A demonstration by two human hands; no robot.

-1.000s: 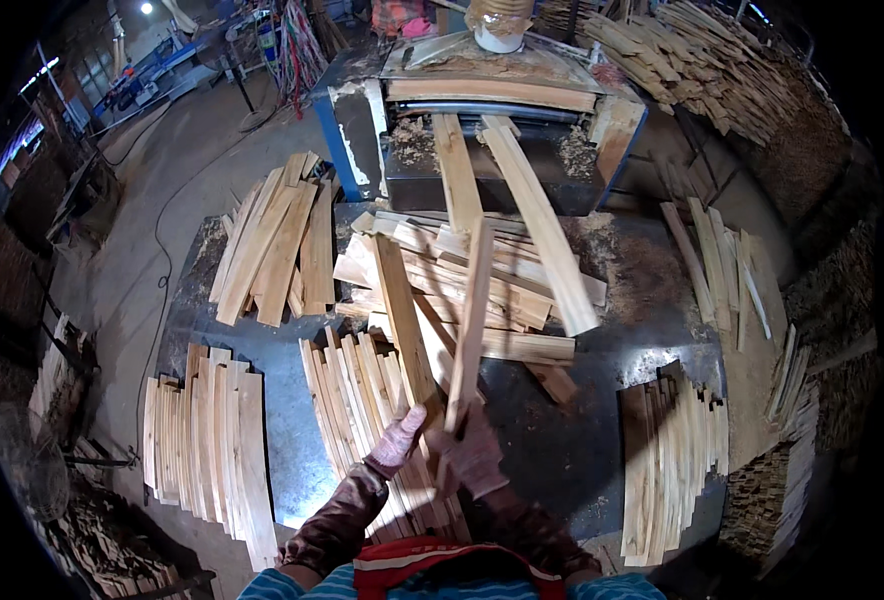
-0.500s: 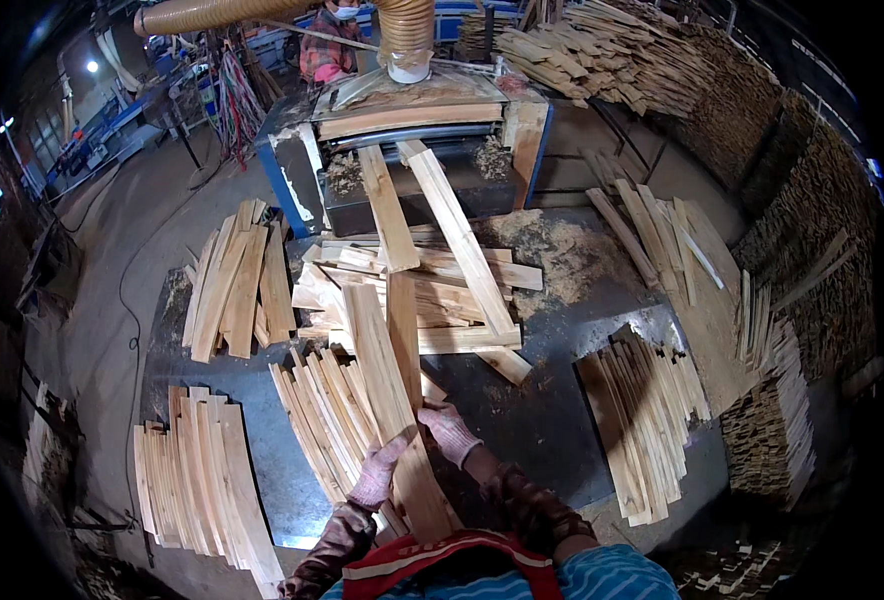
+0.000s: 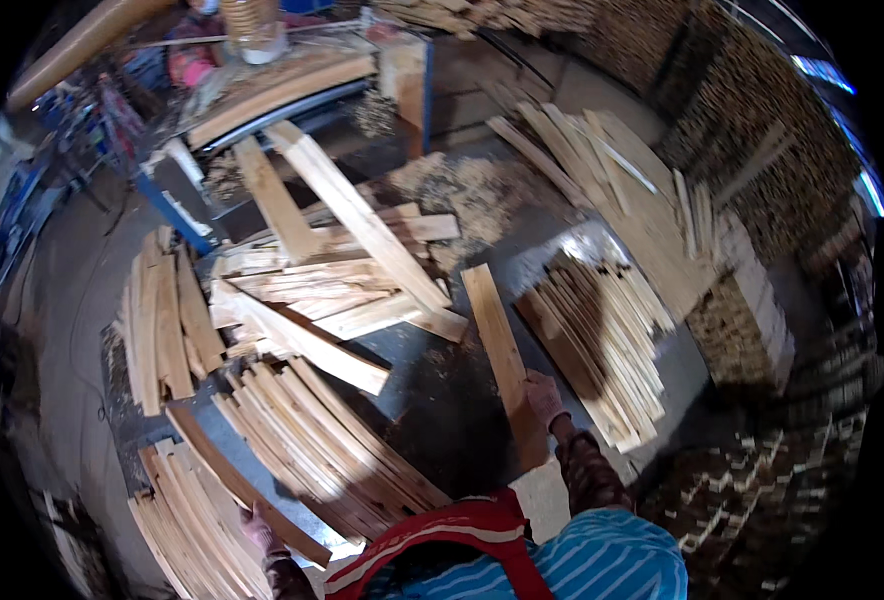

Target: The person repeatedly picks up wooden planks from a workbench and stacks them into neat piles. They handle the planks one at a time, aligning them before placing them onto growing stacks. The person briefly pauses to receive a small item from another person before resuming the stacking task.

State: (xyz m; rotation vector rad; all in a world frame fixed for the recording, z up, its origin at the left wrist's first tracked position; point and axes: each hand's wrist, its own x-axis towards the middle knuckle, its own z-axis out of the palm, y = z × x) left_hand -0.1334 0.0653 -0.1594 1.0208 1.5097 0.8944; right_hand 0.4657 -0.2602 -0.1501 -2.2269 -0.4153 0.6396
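My right hand (image 3: 546,398), in a pale pinkish work glove, is closed on the edge of a flat wooden board (image 3: 498,345), just left of the right-hand stack of boards (image 3: 602,350). Out to the lower left, my gloved left hand (image 3: 258,528) grips another wooden board (image 3: 224,470), which lies aslant over the edge of the left-hand stack (image 3: 177,510). A third row of boards (image 3: 332,440) lies between the two hands. My left fingers are partly hidden by the board.
Ahead stands a planing machine (image 3: 282,100) with two boards (image 3: 367,220) sticking out. Below it lies a loose board heap (image 3: 312,290), beside wood shavings (image 3: 462,195). More boards (image 3: 167,325) lie at the left. A person (image 3: 192,65) is behind the machine; stacked timber (image 3: 762,110) lines the right.
My hands have parted from the middle, each with a board: the left toward the left-hand stack, the right toward the right-hand stack. One board now lies on the heap's front. The view has turned.
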